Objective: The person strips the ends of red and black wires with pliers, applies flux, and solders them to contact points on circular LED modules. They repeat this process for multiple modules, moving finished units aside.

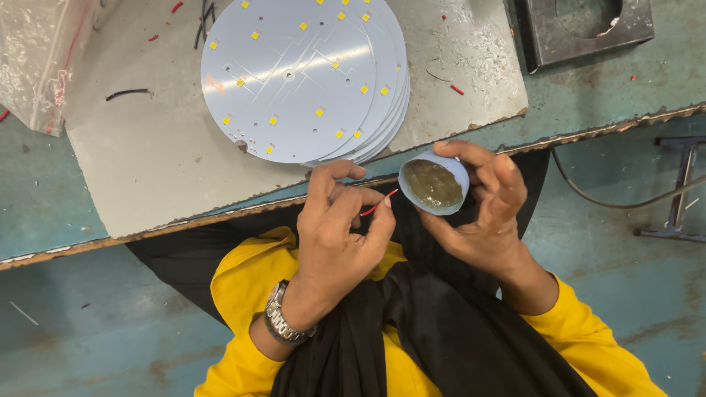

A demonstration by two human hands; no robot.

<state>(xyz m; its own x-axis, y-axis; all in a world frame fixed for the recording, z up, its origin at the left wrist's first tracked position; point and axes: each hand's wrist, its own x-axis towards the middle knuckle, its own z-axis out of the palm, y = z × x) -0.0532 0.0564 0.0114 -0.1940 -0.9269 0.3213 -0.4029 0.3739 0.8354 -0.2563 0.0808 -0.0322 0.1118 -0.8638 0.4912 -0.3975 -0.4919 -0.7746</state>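
Note:
My right hand (489, 209) grips a small pale-blue round container (434, 184) holding a greenish-brown paste, tilted toward me just below the bench edge. My left hand (338, 228), with a metal watch on its wrist, pinches a thin red wire (376, 204) whose tip points at the container's rim. A stack of round white circuit discs (294, 73) dotted with small yellow squares lies on the grey sheet (147, 162) just beyond both hands.
A crumpled clear plastic bag (37, 59) sits at the far left. A dark metal plate with a round hole (581, 26) lies at the back right. Loose red and black wire scraps (129, 93) are scattered on the sheet. A cable and metal frame (680, 191) stand at the right.

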